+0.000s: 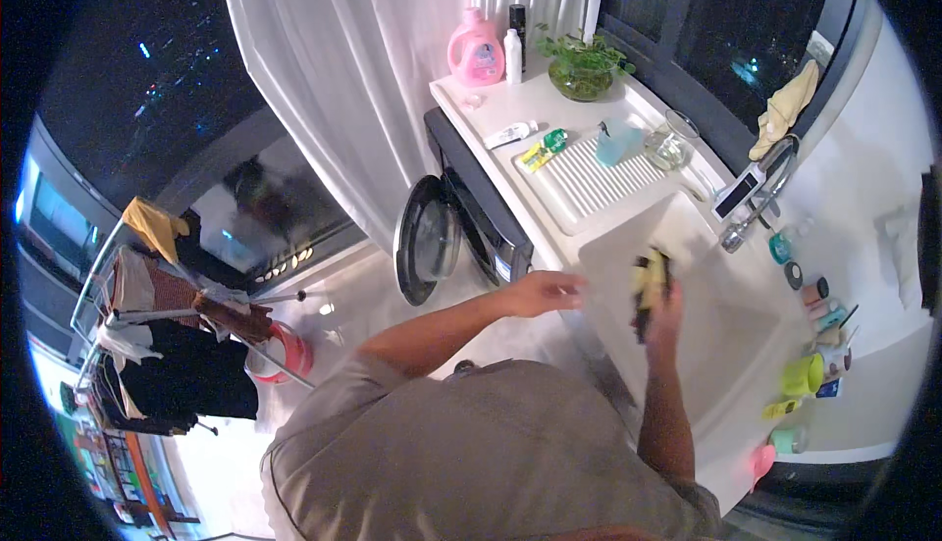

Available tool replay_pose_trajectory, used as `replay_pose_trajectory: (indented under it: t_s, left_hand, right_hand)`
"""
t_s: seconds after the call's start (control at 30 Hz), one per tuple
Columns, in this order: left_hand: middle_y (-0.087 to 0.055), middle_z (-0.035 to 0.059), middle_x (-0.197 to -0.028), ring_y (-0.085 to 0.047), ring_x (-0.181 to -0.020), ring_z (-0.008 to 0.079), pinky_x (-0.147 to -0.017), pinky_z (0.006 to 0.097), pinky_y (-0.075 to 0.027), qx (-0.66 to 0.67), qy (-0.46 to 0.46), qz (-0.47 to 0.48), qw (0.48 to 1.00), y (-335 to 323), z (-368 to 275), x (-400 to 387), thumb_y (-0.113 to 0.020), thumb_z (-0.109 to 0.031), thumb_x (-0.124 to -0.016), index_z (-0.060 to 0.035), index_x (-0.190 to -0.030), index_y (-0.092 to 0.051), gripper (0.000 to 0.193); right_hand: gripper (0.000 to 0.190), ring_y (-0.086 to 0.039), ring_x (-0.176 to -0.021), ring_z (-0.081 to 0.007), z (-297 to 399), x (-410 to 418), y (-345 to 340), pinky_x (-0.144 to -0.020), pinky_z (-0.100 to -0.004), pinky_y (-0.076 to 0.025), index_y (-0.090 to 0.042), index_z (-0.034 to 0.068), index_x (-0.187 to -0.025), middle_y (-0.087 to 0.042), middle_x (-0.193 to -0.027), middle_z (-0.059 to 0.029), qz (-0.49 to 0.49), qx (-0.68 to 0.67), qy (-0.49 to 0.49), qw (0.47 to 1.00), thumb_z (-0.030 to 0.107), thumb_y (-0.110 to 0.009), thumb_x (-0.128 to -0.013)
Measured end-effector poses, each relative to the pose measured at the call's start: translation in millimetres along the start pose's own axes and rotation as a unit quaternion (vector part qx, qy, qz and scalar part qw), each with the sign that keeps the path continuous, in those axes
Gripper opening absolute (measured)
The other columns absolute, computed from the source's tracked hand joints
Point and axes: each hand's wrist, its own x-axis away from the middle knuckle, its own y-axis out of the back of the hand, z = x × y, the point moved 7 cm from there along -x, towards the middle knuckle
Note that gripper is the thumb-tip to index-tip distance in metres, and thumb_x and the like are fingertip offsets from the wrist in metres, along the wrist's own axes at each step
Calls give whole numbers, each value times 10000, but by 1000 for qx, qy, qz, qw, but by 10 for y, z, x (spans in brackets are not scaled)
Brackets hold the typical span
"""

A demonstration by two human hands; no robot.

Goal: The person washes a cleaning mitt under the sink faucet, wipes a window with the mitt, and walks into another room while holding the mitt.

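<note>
My right hand (665, 320) grips a yellow-and-black object (650, 287) over the basin of a white laundry sink (725, 357). Motion blur hides what exactly the object is. To its left, my left hand (546, 294) hovers by the sink's front edge, its fingers somewhat apart and nothing visible in them. A chrome faucet (736, 236) stands on the basin's far right side. Beyond the basin is a ribbed washboard (589, 184), with a light-blue translucent container (617, 144) and a glass jar (668, 149) on its far side.
A green-and-yellow tube (544, 149), a white tube (511, 134), a pink detergent bottle (477, 52) and a plant bowl (581, 77) occupy the counter. The washing machine door (427, 239) hangs open left of my left hand. Cups, including a lime-green one (801, 375), line the right ledge.
</note>
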Motion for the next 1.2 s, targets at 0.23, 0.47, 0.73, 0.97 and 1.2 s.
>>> replay_pose_trajectory:
  t_s: [0.23, 0.47, 0.73, 0.97, 1.2]
  left_hand:
    - [-653, 80, -1084, -626, -979, 173, -897, 323, -504, 320, 80, -267, 905, 1017, 353, 1078, -614, -267, -968, -2, -1218, -572, 367]
    - [-676, 43, -1011, -602, -939, 113, -857, 264, -476, 191, 113, -397, 891, 1523, 581, 1945, -619, -168, -955, 10, -1127, -642, 248]
    - [-484, 126, -1376, -549, -1145, 224, -915, 362, -490, 37, 67, -432, 899, 1825, 1024, 2268, -765, -76, -797, 4, -1472, -327, 809]
    - [-631, 59, -1108, -589, -985, 149, -860, 294, -473, 161, 3, -353, 922, 2268, 637, 1620, -684, -172, -911, 25, -1211, -580, 374]
    - [-681, 31, -849, -626, -706, 109, -651, 258, -506, -3, 19, -469, 883, 3111, 17, 1360, -618, -23, -818, 3, -983, -680, 179]
  right_hand:
    - [350, -634, -878, -159, 515, 362, -2381, -774, -313, -515, -585, 16, -1176, -672, -980, -124, 263, 104, 159, 946, 218, -683, -907]
    - [268, -545, -858, -96, 110, 141, -3202, -772, -286, -469, -579, 4, -1082, -618, -923, -42, 161, -97, 66, 980, 242, -603, -961]
    - [350, -559, -967, -99, 881, -144, -3319, -854, -280, -482, -520, 18, -1206, -606, -1032, -38, 271, -169, 32, 947, 163, -662, -921]
    - [289, -596, -843, -229, 1428, -123, -3645, -728, -359, -469, -538, 26, -1002, -571, -909, -93, 349, -14, 365, 863, 157, -737, -839]
    - [275, -563, -702, -141, 1693, -1291, -3048, -607, -281, -447, -543, 40, -959, -573, -834, -52, 378, -81, 274, 880, 145, -762, -830]
